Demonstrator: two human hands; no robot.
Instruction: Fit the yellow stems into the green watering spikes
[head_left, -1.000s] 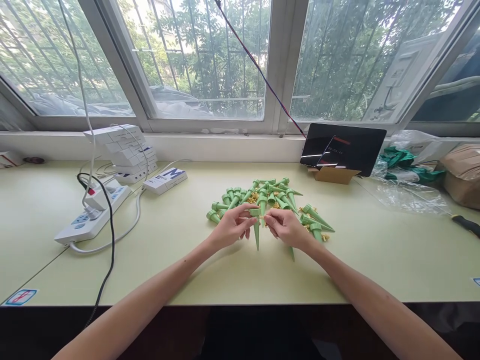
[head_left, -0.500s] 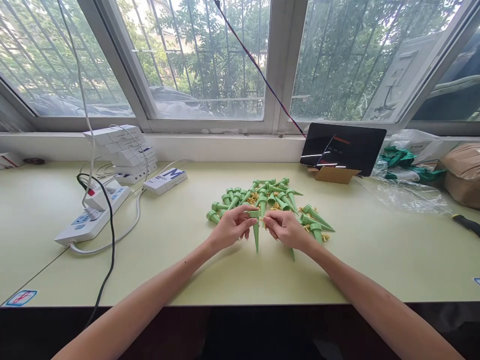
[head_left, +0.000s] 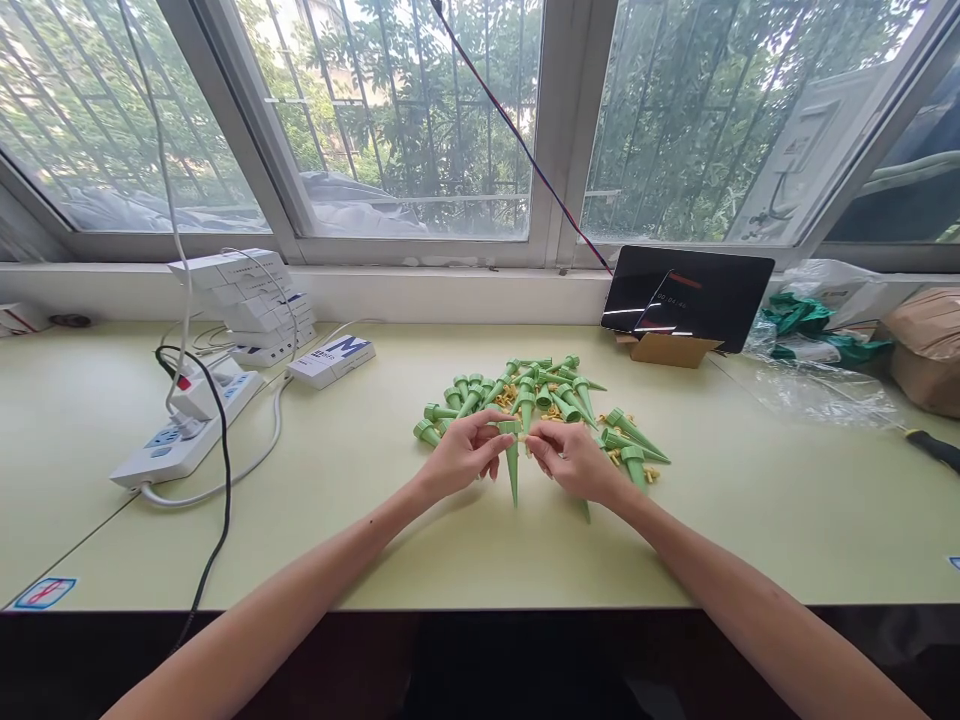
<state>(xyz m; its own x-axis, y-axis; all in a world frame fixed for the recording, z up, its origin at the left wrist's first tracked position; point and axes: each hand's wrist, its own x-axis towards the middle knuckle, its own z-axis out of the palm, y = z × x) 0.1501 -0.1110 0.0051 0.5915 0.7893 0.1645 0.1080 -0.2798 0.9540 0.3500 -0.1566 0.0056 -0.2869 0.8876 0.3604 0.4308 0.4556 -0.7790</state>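
Observation:
My left hand [head_left: 466,452] pinches a green plant watering spike [head_left: 513,475] just under its ribbed cap, with the long point hanging down above the table. Close by on the right, my right hand [head_left: 566,458] is closed, thumb against fingers, on a small yellow piece [head_left: 524,438] that is mostly hidden by the fingertips. This piece is beside the spike's cap; whether they touch I cannot tell. Behind both hands lies a loose pile of green watering spikes [head_left: 567,400], with many small yellow pieces [head_left: 649,476] scattered among them.
A white power strip [head_left: 176,440] with cables lies at the left, near stacked white boxes [head_left: 259,295] and a single white box [head_left: 331,362]. At the back right a dark tablet [head_left: 686,295] leans on a cardboard stand [head_left: 675,350]. Clear plastic wrap [head_left: 821,390] and a screwdriver [head_left: 934,448] lie farther right.

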